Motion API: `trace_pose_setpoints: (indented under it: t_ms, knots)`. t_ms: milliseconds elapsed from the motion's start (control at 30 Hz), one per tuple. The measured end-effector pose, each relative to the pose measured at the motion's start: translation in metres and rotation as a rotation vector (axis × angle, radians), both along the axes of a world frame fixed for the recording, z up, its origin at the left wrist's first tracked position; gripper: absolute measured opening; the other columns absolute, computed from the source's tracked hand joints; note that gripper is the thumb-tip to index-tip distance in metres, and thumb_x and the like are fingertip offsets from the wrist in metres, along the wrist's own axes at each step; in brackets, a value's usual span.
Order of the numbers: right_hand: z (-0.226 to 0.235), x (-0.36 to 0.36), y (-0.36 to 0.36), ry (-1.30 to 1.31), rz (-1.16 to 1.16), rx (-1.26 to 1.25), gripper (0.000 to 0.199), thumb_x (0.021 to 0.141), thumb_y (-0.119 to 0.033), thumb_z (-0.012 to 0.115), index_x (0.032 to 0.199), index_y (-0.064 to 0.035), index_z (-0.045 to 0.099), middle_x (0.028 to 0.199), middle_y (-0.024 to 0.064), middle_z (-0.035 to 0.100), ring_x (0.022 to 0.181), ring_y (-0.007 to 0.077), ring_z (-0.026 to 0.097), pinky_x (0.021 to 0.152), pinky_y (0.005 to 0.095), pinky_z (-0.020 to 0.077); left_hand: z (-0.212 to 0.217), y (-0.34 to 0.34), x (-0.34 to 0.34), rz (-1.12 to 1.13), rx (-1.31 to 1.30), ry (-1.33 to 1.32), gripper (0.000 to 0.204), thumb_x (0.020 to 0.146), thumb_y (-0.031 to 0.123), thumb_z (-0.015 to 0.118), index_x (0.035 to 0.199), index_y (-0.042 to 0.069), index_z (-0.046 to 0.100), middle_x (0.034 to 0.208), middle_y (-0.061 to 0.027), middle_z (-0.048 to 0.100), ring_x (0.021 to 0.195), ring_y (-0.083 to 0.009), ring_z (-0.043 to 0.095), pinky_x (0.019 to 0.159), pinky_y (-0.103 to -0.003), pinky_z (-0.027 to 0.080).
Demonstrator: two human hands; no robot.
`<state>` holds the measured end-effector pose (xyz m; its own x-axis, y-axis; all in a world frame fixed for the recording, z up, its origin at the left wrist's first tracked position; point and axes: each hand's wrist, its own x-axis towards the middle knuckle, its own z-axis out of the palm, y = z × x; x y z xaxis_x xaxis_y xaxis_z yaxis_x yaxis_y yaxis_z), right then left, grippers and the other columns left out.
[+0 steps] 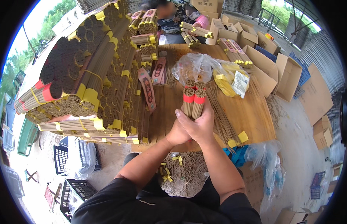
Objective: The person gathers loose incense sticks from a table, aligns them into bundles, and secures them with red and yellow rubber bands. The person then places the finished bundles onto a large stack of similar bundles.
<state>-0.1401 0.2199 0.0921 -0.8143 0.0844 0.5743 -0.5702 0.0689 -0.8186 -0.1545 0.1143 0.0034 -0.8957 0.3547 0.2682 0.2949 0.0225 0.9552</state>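
Both my hands are wrapped round a cluster of brown incense stick bundles [194, 108] with red paper bands, held upright over the near edge of the wooden table. My left hand [178, 131] closes on it from the left, its thumb lying across the front. From the right, my right hand [204, 125] grips it, fingers partly hidden behind. Just right of the hands lie loose incense sticks [220, 119], with yellow paper bands [238, 139] at their near ends. Beyond the bundles sit a clear plastic bag [192, 67] and a bag of yellow bands [227, 80].
A tall stack of banded incense bundles [89, 71] fills the table's left side. Pink printed labels [147, 89] lie beside it. Across the table, a person [177, 18] handles more bundles. Cardboard boxes [261, 69] stand at right; black plastic crates [78, 190] are on the floor at left.
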Motion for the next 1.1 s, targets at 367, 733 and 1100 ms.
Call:
trace_pose_setpoints:
  t_ms: [367, 733, 1100]
  knots:
    - [0.06, -0.174, 0.096, -0.05, -0.332, 0.143, 0.044, 0.093, -0.043, 0.067, 0.109, -0.0015, 0.063, 0.098, 0.0037, 0.068, 0.088, 0.0189, 0.066, 0.076, 0.0334, 0.0531, 0.026, 0.004, 0.016, 0.048, 0.217, -0.305, 0.015, 0.091, 0.01, 0.072, 0.096, 0.005, 0.06, 0.074, -0.0012, 0.06, 0.056, -0.0105, 0.059, 0.047, -0.028, 0.049]
    - [0.065, -0.386, 0.094, -0.622, -0.633, 1.532, 0.066, 0.08, -0.027, 0.075, 0.138, -0.0045, 0.057, 0.132, 0.0158, 0.066, 0.124, 0.0336, 0.063, 0.107, 0.0437, 0.0477, 0.017, -0.023, 0.026, -0.025, 0.28, -0.502, 0.017, 0.087, 0.007, 0.077, 0.098, 0.003, 0.065, 0.086, -0.0011, 0.066, 0.079, -0.011, 0.063, 0.073, -0.03, 0.053]
    - [0.017, -0.346, 0.107, -0.481, -0.528, 1.042, 0.057, 0.074, -0.02, 0.078, 0.124, -0.0009, 0.059, 0.12, 0.0223, 0.069, 0.11, 0.0367, 0.068, 0.094, 0.0447, 0.0547, 0.008, -0.023, 0.025, -0.205, 0.709, -0.802, 0.017, 0.087, -0.001, 0.07, 0.099, 0.002, 0.059, 0.086, -0.0089, 0.065, 0.081, -0.0216, 0.066, 0.08, -0.037, 0.054]
